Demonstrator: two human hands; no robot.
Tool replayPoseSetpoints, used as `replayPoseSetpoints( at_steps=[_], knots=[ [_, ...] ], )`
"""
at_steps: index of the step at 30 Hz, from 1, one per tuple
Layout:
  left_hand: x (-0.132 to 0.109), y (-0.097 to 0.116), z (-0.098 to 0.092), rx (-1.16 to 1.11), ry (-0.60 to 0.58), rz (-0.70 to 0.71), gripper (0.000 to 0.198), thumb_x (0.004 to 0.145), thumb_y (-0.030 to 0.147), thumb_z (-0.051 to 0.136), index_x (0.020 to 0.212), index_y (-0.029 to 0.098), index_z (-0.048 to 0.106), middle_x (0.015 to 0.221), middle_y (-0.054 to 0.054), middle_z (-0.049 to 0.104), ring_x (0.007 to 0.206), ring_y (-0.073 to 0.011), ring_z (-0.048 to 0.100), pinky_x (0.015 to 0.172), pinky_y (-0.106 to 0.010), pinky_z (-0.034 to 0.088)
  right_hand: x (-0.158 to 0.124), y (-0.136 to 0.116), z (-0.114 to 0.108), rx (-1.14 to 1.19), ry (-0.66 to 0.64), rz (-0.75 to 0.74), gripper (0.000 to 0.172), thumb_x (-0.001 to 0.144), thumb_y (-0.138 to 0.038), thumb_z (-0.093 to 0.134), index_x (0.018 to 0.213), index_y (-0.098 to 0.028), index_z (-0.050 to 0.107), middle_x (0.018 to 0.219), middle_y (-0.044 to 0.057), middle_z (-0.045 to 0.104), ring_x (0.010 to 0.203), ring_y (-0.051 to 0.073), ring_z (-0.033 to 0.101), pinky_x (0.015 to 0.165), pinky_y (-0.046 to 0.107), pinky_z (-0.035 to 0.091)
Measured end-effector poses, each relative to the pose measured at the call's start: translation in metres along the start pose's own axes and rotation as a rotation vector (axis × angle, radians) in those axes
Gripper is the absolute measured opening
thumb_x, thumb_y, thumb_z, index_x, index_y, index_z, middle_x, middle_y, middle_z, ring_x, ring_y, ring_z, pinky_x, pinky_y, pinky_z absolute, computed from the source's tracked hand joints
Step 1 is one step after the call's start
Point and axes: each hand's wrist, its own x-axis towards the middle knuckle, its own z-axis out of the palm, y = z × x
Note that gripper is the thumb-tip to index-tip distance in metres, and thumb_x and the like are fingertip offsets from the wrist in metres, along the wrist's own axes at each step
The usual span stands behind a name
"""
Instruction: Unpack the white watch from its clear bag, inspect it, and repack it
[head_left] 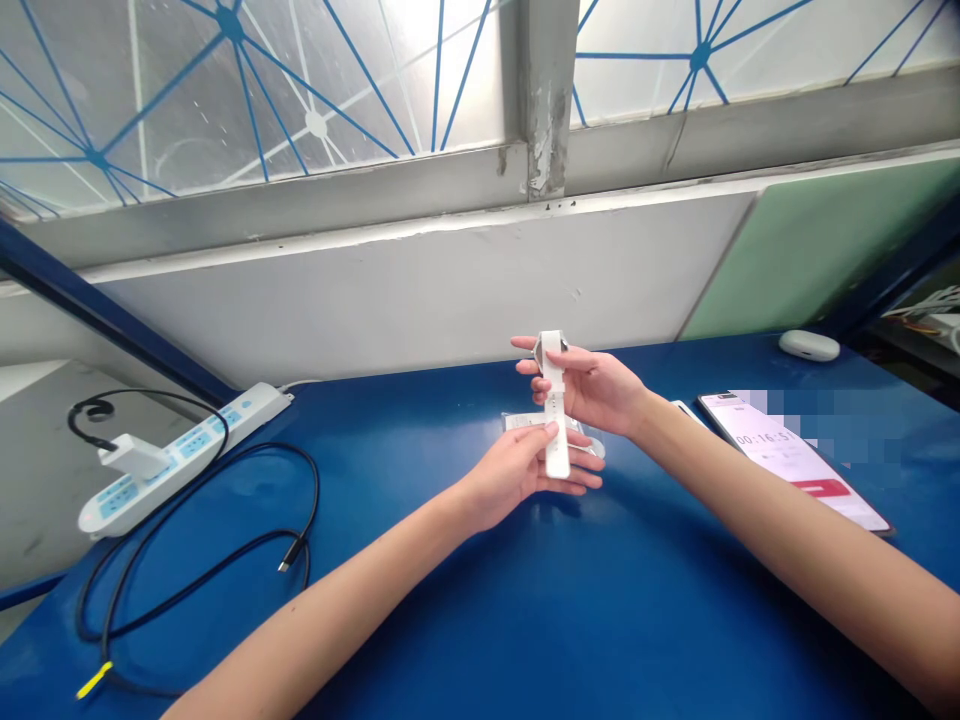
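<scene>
A wristwatch (556, 432) with a white strap is held up over the blue table by both hands. My right hand (592, 385) grips its upper part, thumb across the strap and fingers behind; the silver-edged case shows only in part there. Lower down, my left hand (517, 470) pinches the free strap end, with its thumb at the strap's left edge and its fingers stretched out behind. Behind the hands, a clear plastic packet (517, 422) with something white in it lies on the table, partly hidden.
On the left lies a white power strip (187, 455) with a plugged-in charger (135, 457) and a looped black cable (315, 490). A phone showing a timer (795, 450) and a white earbud case (809, 346) are on the right. A low wall (420, 290) bounds the blue table (465, 620) behind.
</scene>
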Motion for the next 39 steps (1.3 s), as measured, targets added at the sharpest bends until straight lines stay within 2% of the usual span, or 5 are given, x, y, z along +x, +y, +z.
replayPoseSetpoints(
  at_steps=[3,7,17,28,39],
  knots=[
    [-0.005,0.000,0.003,0.016,-0.167,0.064,0.070,0.081,0.065,0.065,0.130,0.016,0.058,0.117,-0.019,0.069,0.098,-0.0310,0.070,0.088,-0.042,0.051,0.001,-0.006,-0.003,0.047,0.047,-0.068,0.036,0.096,-0.035,0.040,0.117,-0.017,0.064,0.079,0.003,0.065,0.055,0.014,0.050,0.056,0.029,0.048],
    [-0.011,-0.006,0.008,0.147,-0.225,0.088,0.079,0.078,0.042,0.079,0.146,0.026,0.042,0.130,-0.019,0.062,0.106,-0.0310,0.068,0.090,-0.041,0.049,0.003,-0.012,-0.005,0.080,0.115,-0.171,0.035,0.094,-0.030,0.036,0.110,-0.017,0.064,0.074,0.003,0.060,0.058,0.016,0.051,0.060,0.031,0.051],
    [-0.002,0.004,0.006,0.052,0.097,0.273,0.055,0.088,0.034,0.069,0.138,0.020,0.051,0.148,-0.016,0.046,0.118,-0.0330,0.061,0.093,-0.040,0.050,0.005,-0.002,0.000,-0.122,0.108,-0.252,0.014,0.084,-0.027,0.072,0.095,-0.019,0.069,0.081,0.002,0.070,0.081,0.015,0.067,0.083,0.030,0.054],
    [-0.001,0.001,-0.003,0.138,0.177,0.270,0.027,0.091,0.033,0.067,0.110,0.014,0.065,0.088,-0.006,0.069,0.082,-0.0177,0.068,0.081,-0.032,0.053,0.000,0.002,0.003,-0.591,0.121,-0.343,0.015,0.079,-0.034,0.076,0.084,-0.020,0.071,0.109,0.007,0.073,0.084,0.015,0.064,0.081,0.031,0.049],
    [-0.003,0.000,0.004,0.185,0.151,0.159,0.036,0.089,0.043,0.068,0.098,0.009,0.074,0.093,-0.013,0.075,0.084,-0.0215,0.072,0.084,-0.035,0.055,0.001,0.001,0.009,-0.122,-0.101,-0.036,0.060,0.095,-0.062,0.032,0.089,-0.018,0.072,0.100,0.010,0.076,0.101,0.024,0.069,0.101,0.040,0.045]
  ],
)
